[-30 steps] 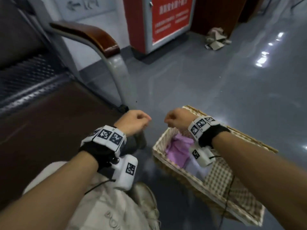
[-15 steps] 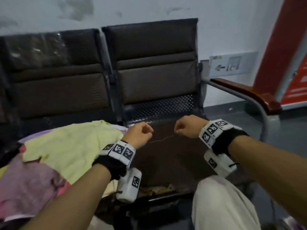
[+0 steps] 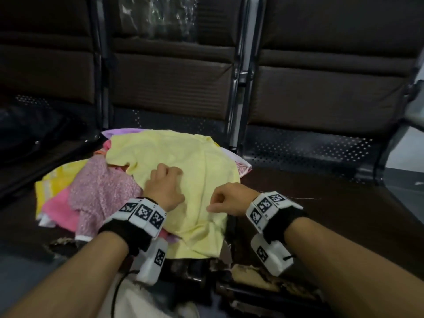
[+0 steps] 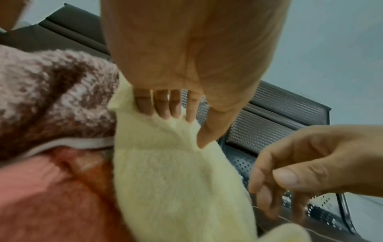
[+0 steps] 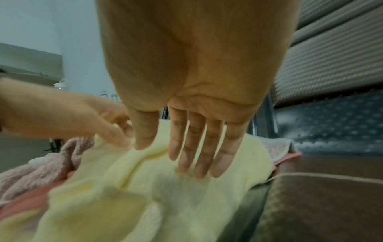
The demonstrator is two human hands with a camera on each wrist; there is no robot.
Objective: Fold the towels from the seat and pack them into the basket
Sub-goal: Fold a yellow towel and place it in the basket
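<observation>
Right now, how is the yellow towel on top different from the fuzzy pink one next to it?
The yellow towel is pale and smooth-looking; the fuzzy pink towel is speckled and nubbly. The yellow towel lies on top of the pile, spread wide and hanging over the seat's front edge; the pink one is partly tucked beneath it. The left hand pinches the yellow towel and the right hand touches it; neither holds the pink one. Both lie on the same seat.

The dark brown seat (image 3: 298, 203) bears a heap of towels (image 3: 110, 193) — pale yellow towel (image 3: 188, 157) topmost.
</observation>
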